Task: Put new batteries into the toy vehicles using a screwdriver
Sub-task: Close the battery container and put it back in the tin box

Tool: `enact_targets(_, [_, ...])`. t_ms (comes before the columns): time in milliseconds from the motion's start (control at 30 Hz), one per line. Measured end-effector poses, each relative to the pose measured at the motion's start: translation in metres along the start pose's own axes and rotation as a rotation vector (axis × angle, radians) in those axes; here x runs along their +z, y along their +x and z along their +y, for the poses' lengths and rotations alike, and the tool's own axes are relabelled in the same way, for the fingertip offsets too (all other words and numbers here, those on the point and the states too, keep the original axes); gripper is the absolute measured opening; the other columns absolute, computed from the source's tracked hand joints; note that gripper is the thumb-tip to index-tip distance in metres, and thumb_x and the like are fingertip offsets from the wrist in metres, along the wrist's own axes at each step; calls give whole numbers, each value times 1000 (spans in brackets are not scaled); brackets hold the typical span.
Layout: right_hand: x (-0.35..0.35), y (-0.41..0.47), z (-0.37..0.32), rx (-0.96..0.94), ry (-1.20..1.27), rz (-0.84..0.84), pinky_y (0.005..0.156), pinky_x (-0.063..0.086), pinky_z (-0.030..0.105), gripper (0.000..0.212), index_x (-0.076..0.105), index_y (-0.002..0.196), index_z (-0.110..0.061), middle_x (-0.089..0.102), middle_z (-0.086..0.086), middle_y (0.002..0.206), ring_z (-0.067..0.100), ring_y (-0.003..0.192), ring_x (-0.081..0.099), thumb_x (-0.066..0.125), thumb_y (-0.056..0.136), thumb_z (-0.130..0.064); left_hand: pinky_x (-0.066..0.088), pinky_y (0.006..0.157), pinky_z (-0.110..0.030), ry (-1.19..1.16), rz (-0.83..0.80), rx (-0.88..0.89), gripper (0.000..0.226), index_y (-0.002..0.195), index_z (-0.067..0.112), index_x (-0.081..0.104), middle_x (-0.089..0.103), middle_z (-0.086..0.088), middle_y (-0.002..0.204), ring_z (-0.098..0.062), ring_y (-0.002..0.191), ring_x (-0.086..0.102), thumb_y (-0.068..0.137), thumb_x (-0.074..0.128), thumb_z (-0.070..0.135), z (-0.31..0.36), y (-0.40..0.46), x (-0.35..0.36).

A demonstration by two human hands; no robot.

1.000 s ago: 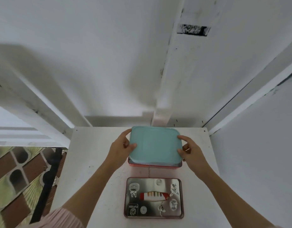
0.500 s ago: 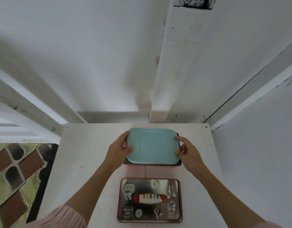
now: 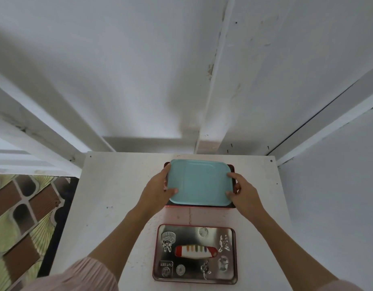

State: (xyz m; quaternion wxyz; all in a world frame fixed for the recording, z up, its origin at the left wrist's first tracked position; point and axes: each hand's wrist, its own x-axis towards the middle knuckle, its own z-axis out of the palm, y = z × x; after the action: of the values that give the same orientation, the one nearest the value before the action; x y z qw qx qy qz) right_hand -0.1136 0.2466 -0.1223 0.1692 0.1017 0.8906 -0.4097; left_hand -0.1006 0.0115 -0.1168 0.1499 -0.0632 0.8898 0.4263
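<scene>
I am seeing the left hand (image 3: 155, 193) gripping the left edge of a teal lid (image 3: 199, 182), thumb lying on its top and fingers curling around its side. The right hand (image 3: 241, 191) is gripping the right edge in the same way. The lid is sitting slightly askew over a red box (image 3: 232, 186), whose dark rim is showing along the right and near sides. The box is resting on a white table (image 3: 118, 196), toward its far edge. Nearer me, a silver embossed tin lid (image 3: 195, 254) is lying flat on the table with a red-and-white striped tool (image 3: 195, 251) resting on its centre. White walls are enclosing the table behind and to the right; patterned floor tiles (image 3: 19, 217) are showing at left. I cannot see the box contents, and I cannot identify the striped tool.
</scene>
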Motion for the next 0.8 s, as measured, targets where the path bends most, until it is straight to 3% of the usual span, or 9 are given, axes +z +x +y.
enact_targets(133, [6, -2, -2, 34, -57, 12, 82, 51, 37, 56, 46, 132, -15, 54, 6, 100, 24, 94, 52, 64, 80, -2, 48, 87, -31, 108, -69, 27, 79, 147, 27, 20, 54, -2, 127, -15, 105, 50, 85, 69, 21, -8, 2, 0])
enact_targets(200, [10, -4, -3, 52, -70, 17, 84, 51, 42, 58, 46, 133, -16, 56, 10, 107, 27, 99, 53, 64, 80, -2, 42, 85, -29, 347, -73, 44, 85, 149, 23, 13, 55, -1, 125, -14, 102, 45, 85, 68, 31, -9, 2, 0])
enact_targets(267, [13, -5, -3, 68, -78, 16, 87, 50, 42, 58, 46, 133, -16, 57, 12, 114, 27, 103, 53, 63, 80, -2, 40, 82, -27, 502, -57, 55, 88, 150, 21, 7, 56, -1, 122, -11, 96, 38, 86, 66, 35, -11, 3, 1])
enact_targets(400, [14, -4, -4, 74, -192, -10, 88, 49, 40, 60, 41, 137, -20, 55, 11, 122, 26, 108, 52, 61, 82, -7, 43, 89, -29, 458, -37, 27, 90, 151, 22, 6, 55, -3, 122, -12, 99, 41, 86, 67, 34, -12, 1, 6])
enact_targets(500, [14, -7, -6, 52, -336, -49, 83, 45, 34, 62, 34, 140, -22, 52, 9, 121, 24, 109, 49, 60, 85, -13, 40, 86, -27, 498, -16, 35, 89, 151, 21, 4, 55, -2, 120, -10, 93, 37, 87, 64, 37, -15, 2, 10])
enact_targets(633, [19, -14, -8, 3, -477, -82, 79, 43, 32, 62, 27, 141, -20, 46, 9, 116, 23, 104, 48, 56, 87, -16, 40, 88, -31, 544, -22, 32, 90, 152, 19, 1, 55, -3, 123, -18, 106, 46, 89, 62, 38, -19, 3, 15])
enact_targets(800, [8, -10, -17, -22, -652, -134, 77, 44, 32, 50, 33, 135, -20, 49, 8, 113, 23, 103, 49, 52, 89, -17, 37, 86, -33, 672, -28, 90, 85, 152, 16, 1, 59, 0, 120, -21, 109, 45, 91, 56, 38, -19, 7, 10])
